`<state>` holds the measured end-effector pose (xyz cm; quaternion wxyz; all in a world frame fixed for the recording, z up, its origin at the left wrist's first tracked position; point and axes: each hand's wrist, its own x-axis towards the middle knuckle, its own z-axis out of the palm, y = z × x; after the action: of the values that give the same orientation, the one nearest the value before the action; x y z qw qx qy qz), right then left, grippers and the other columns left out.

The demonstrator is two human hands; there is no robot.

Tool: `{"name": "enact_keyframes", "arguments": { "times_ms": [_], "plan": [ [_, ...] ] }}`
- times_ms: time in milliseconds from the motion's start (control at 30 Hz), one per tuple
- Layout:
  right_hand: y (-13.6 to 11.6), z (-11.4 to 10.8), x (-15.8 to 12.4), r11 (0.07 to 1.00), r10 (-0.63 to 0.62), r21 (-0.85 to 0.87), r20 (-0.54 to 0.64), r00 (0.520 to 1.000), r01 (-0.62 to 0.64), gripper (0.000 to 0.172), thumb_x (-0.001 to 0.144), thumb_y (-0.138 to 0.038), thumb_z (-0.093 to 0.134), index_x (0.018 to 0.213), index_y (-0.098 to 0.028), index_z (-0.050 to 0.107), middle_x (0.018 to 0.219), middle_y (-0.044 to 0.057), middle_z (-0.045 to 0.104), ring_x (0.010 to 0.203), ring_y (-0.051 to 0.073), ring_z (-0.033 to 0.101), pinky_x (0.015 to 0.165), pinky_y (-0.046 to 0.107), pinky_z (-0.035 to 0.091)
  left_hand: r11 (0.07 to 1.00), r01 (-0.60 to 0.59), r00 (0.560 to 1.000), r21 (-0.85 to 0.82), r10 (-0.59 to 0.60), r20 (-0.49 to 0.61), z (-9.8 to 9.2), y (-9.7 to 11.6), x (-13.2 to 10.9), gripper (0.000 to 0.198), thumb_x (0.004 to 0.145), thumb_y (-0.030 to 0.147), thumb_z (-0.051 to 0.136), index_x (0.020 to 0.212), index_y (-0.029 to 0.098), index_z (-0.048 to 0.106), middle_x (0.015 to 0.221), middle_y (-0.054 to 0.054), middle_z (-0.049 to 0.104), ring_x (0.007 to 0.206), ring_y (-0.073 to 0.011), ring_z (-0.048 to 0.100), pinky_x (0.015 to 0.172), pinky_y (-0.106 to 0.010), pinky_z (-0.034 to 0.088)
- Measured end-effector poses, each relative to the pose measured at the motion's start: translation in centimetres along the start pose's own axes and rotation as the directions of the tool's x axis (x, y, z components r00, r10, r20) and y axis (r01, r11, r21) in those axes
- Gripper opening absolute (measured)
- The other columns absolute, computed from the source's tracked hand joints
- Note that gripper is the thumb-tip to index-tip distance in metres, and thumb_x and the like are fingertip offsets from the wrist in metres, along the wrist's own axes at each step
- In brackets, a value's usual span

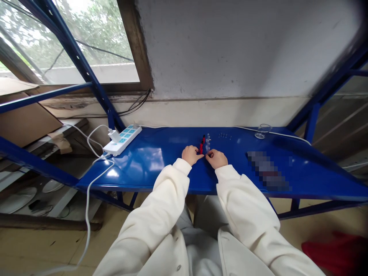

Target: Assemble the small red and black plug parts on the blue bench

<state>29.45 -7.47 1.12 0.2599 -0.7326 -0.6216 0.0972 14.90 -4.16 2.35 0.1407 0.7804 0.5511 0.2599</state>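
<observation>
At the wearer's twelve o'clock, glossy blue metal tabletop (172, 142): slim red-and-black piece (201, 147) beside knobbly clear-plastic row (207, 142).
Both judged light, stiff, slightly slick; hold by long sides. Left hand (191, 155): piece at its two o'clock, thumb partly out, grip cannot be told. Right hand (217, 158): fingers curled, row at its eleven o'clock, any pinch hidden.

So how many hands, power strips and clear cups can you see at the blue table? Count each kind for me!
Hands: 2 (left hand, right hand)
Power strip: 1
Clear cup: 1
Total: 4
The red bits and clear bits are too small to count.
</observation>
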Motion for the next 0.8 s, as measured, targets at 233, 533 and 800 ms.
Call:
{"name": "enact_keyframes", "arguments": {
  "times_ms": [233, 533, 800],
  "plan": [
    [-0.5, -0.3, -0.4, 1.0, 0.005, -0.028, -0.058, 0.998, -0.007, 0.022, 0.069, -0.037, 0.052, 0.081, -0.02, 0.058, 0.069, 0.002, 0.06, 0.066, 0.015, 0.055, 0.056, 0.024, 0.032, 0.975, -0.093, 0.954, -0.201, 0.03, -0.298, -1.0, -1.8, -1.8, 0.025, 0.07, 0.04, 0.06, 0.08, 0.017, 0.063, 0.07, -0.002, 0.058, 0.063, -0.0112, 0.052, 0.067, -0.026, 0.044],
    [-0.1, -0.9, -0.6, 0.993, 0.086, 0.092, -0.209, 0.974, -0.068, 0.015, 0.069, -0.032, 0.047, 0.073, -0.02, 0.054, 0.063, 0.0, 0.057, 0.06, 0.014, 0.05, 0.053, 0.024, 0.03, 0.908, -0.137, 0.893, -0.396, -0.06, -0.446, -0.7, -2.4, -2.0, 0.015, 0.077, 0.022, 0.049, 0.078, 0.016, 0.062, 0.077, -0.004, 0.064, 0.066, -0.0113, 0.057, 0.065, -0.023, 0.046],
    [0.2, -0.8, -0.1, 0.99, 0.105, 0.115, -0.24, 0.965, -0.079, 0.012, 0.07, -0.03, 0.046, 0.072, -0.02, 0.053, 0.063, 0.0, 0.057, 0.057, 0.013, 0.048, 0.052, 0.023, 0.028, 0.897, -0.111, 0.901, -0.428, -0.091, -0.425, -0.9, -2.1, -1.9, 0.014, 0.075, 0.018, 0.049, 0.08, 0.016, 0.062, 0.077, -0.004, 0.064, 0.065, -0.0108, 0.057, 0.065, -0.024, 0.047]
  ]
}}
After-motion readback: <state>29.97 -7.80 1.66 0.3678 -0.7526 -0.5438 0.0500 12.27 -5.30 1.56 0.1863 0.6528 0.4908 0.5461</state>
